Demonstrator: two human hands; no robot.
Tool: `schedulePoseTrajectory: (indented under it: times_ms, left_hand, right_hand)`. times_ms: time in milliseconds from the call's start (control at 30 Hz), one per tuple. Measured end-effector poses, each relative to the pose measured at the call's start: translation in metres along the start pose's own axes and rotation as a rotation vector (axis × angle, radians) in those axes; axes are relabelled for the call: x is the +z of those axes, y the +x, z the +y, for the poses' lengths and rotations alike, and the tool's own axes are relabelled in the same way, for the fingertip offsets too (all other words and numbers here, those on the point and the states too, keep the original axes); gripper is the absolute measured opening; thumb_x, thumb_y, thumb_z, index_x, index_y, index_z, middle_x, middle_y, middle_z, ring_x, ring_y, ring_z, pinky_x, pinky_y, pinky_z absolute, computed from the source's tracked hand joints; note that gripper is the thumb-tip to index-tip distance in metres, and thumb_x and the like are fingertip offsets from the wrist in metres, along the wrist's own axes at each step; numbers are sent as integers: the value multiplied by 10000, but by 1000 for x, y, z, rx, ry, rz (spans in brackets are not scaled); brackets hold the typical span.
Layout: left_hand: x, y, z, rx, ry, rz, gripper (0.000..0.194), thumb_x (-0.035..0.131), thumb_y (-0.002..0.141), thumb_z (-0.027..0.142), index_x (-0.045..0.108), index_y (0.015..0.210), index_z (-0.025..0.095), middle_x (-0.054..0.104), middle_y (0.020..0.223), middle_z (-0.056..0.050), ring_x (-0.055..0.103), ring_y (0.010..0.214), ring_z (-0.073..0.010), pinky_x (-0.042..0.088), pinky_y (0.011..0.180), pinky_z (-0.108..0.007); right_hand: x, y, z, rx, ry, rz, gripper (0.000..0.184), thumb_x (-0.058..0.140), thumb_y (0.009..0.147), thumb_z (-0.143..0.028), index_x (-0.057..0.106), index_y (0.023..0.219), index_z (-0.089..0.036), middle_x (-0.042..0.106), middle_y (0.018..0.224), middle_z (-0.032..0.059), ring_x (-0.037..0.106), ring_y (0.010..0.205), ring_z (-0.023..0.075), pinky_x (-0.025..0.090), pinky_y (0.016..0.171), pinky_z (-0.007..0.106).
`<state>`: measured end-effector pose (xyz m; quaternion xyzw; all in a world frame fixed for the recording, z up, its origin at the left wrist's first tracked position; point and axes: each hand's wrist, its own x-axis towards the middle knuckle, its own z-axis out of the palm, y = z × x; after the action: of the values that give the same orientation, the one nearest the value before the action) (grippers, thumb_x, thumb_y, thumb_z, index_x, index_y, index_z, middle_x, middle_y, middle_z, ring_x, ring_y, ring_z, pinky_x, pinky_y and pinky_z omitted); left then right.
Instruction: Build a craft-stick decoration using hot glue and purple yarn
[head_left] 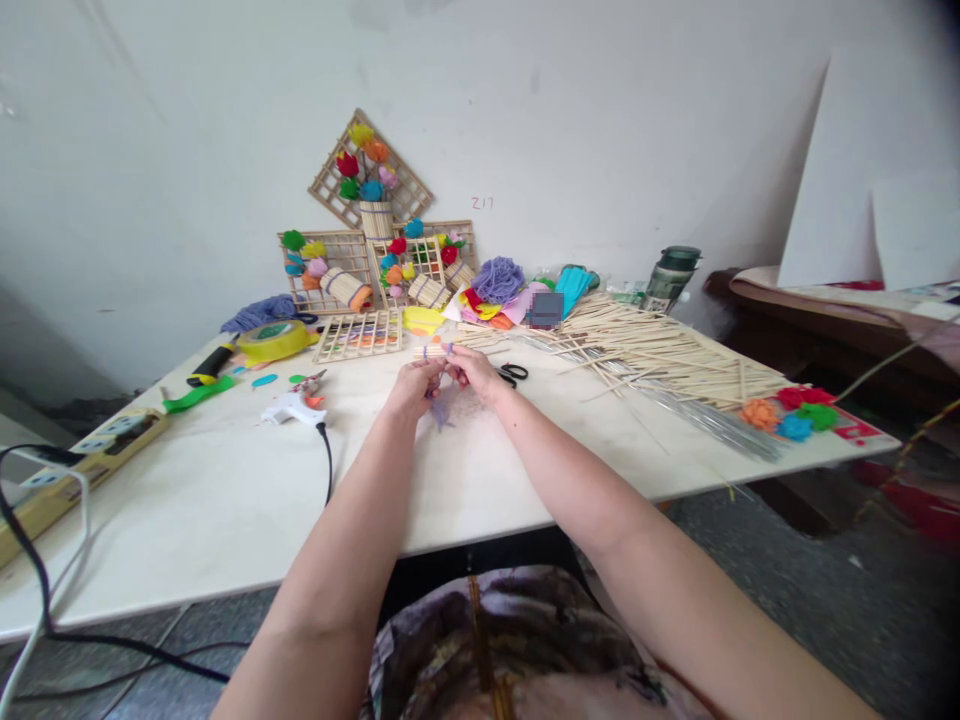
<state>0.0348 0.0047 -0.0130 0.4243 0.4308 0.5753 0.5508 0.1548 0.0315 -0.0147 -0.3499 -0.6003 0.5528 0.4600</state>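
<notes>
Near the middle of the table, my left hand (418,384) and my right hand (475,372) are close together, fingers closed on a small row of short wooden sticks (429,352). Purple yarn (441,412) is wound on the sticks, and a loose tangle hangs below my fingers. Part of the row is hidden behind my hands. Black-handled scissors (514,374) lie just right of my right hand. To the left of my left hand, a white glue gun (295,408) rests on the table with its cord running toward me.
Stick lattices with paper flowers (373,160) lean on the wall. Loose wooden sticks (660,345) and silvery wires (712,420) spread rightward, near crumpled paper flowers (795,426). A yellow tape roll (271,342), purple yarn ball (498,280), dark bottle (672,276) and power strip (97,460) surround the workspace.
</notes>
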Motion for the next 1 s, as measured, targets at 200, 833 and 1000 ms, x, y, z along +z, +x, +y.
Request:
schedulePoseTrajectory:
  times_ms: [200,833,1000]
  left_hand:
    - [0,-2,-1,7,33,24,196,716,607,253,572,620,121,312,418,87,243,370,-31,218,386,-195]
    - [-5,2,-8,18,83,72,221,730,572,265,569,633,127,340,417,87,284,375,-39,265,383,-201]
    - [-3,-1,-7,17,115,55,233,730,574,282,582,652,120,343,414,86,280,372,-39,266,373,-202]
  right_hand:
    - [0,3,2,-49,-36,40,211,509,727,-262,624,865,-151,412,477,-78,389,474,84,302,492,199]
    - [-11,12,13,-129,-722,262,356,536,713,-240,503,1064,-187,602,742,-11,560,691,172,424,680,279]
    - [-10,6,9,-102,-814,296,304,516,728,-262,518,1025,-197,626,777,10,584,759,200,435,701,295]
